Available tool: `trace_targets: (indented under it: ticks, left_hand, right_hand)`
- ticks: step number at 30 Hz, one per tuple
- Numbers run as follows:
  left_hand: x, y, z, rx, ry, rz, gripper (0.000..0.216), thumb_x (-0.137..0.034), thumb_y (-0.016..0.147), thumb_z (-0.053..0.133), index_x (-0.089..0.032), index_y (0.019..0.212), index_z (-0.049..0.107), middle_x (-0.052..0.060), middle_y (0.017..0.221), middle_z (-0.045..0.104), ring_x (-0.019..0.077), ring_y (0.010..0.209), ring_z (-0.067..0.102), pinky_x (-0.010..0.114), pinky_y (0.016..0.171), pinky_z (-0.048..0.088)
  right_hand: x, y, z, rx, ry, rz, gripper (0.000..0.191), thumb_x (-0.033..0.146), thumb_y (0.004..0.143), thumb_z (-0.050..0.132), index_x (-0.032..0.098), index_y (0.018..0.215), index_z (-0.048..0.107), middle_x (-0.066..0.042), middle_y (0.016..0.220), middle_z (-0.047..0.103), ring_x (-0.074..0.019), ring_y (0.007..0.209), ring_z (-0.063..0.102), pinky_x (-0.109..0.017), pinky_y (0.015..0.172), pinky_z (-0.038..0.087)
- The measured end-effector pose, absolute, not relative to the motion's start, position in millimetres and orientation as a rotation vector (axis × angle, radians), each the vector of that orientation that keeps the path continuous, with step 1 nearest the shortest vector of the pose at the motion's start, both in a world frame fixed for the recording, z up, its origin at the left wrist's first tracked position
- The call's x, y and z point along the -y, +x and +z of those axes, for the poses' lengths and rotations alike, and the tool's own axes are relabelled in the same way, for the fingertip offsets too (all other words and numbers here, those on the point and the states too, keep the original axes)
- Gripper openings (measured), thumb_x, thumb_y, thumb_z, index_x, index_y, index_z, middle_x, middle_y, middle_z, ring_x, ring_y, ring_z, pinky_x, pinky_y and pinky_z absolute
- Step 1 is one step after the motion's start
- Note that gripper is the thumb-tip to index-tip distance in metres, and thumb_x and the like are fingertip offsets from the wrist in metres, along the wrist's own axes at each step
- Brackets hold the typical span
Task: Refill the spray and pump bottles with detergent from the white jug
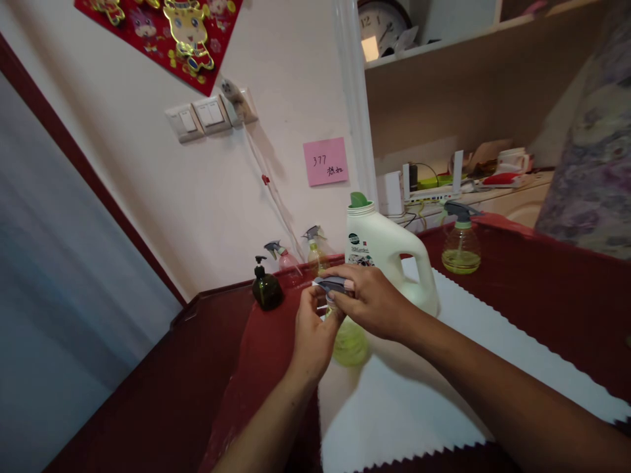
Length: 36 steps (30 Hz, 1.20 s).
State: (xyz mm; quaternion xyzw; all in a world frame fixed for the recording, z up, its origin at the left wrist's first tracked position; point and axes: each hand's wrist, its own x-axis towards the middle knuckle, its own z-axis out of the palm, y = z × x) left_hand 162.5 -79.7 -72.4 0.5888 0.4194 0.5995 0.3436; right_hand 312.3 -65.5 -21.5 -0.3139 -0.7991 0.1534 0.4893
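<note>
A clear spray bottle (351, 346) with yellow-green liquid stands on the white cloth in front of me. My left hand (314, 328) grips it around the neck, fingers closed. Over its grey spray head (334, 284) my right hand (378, 301) is closed, fingers on the top and side. The bottle's neck is mostly hidden by my fingers. Just behind my right hand stands a large pale-green jug (389, 240) with a side handle; its mouth has no cap, and a green piece shows in the opening.
A dark pump bottle (267, 289), a pink spray bottle (289, 265) and a yellow one (317, 258) stand by the wall. Another spray bottle (460, 251) sits at the right on the dark red table (532, 295). A zigzag-edged white cloth (419, 420) covers part of it.
</note>
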Motion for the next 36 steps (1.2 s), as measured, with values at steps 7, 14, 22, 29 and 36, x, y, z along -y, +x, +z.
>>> trace_targets:
  ticks: [7, 14, 22, 29, 36]
  left_hand:
    - [80.2, 161.5, -66.6, -1.039, 1.523, 1.503, 0.033, -0.043, 0.086, 0.075, -0.018, 0.105, 0.064, 0.009, 0.110, 0.072, 0.0206, 0.094, 0.067, 0.032, 0.085, 0.051]
    - [81.1, 157.8, -72.0, -0.928, 1.599, 1.418, 0.028, -0.039, 0.095, 0.065, -0.020, 0.116, 0.067, 0.009, 0.124, 0.070, 0.0243, 0.112, 0.064, 0.035, 0.096, 0.048]
    - [80.1, 162.0, -70.1, -1.091, 1.526, 1.532, 0.034, -0.040, 0.085, 0.077, -0.020, 0.104, 0.058, 0.007, 0.105, 0.069, 0.0195, 0.092, 0.065, 0.032, 0.086, 0.050]
    - [82.4, 159.9, -67.3, -0.930, 1.540, 1.446, 0.029, -0.038, 0.091, 0.070, -0.020, 0.114, 0.066, 0.009, 0.122, 0.071, 0.0230, 0.108, 0.066, 0.033, 0.093, 0.050]
    - [81.7, 159.9, -71.5, -0.975, 1.546, 1.484, 0.033, -0.041, 0.090, 0.072, -0.022, 0.116, 0.065, 0.009, 0.122, 0.070, 0.0213, 0.103, 0.065, 0.033, 0.091, 0.050]
  right_hand:
    - [64.3, 311.8, -21.3, 1.945, -0.766, 0.364, 0.035, 0.014, 0.084, 0.061, 0.018, 0.117, 0.072, -0.011, 0.118, 0.076, -0.0258, 0.108, 0.071, -0.043, 0.095, 0.055]
    - [64.9, 312.9, -20.5, 1.940, -0.780, 0.370, 0.033, 0.014, 0.084, 0.061, 0.017, 0.115, 0.072, -0.011, 0.117, 0.077, -0.0257, 0.107, 0.072, -0.042, 0.094, 0.055]
    - [63.8, 310.7, -22.8, 1.949, -0.767, 0.359, 0.034, 0.017, 0.085, 0.060, 0.019, 0.118, 0.071, -0.011, 0.119, 0.076, -0.0265, 0.109, 0.071, -0.044, 0.096, 0.054]
    - [64.7, 312.5, -20.8, 1.942, -0.793, 0.363, 0.034, 0.012, 0.083, 0.060, 0.017, 0.115, 0.071, -0.011, 0.115, 0.077, -0.0253, 0.104, 0.072, -0.042, 0.092, 0.056]
    - [65.7, 312.4, -20.2, 1.948, -0.794, 0.367, 0.034, 0.012, 0.083, 0.061, 0.020, 0.115, 0.071, -0.009, 0.117, 0.077, -0.0251, 0.107, 0.071, -0.042, 0.094, 0.055]
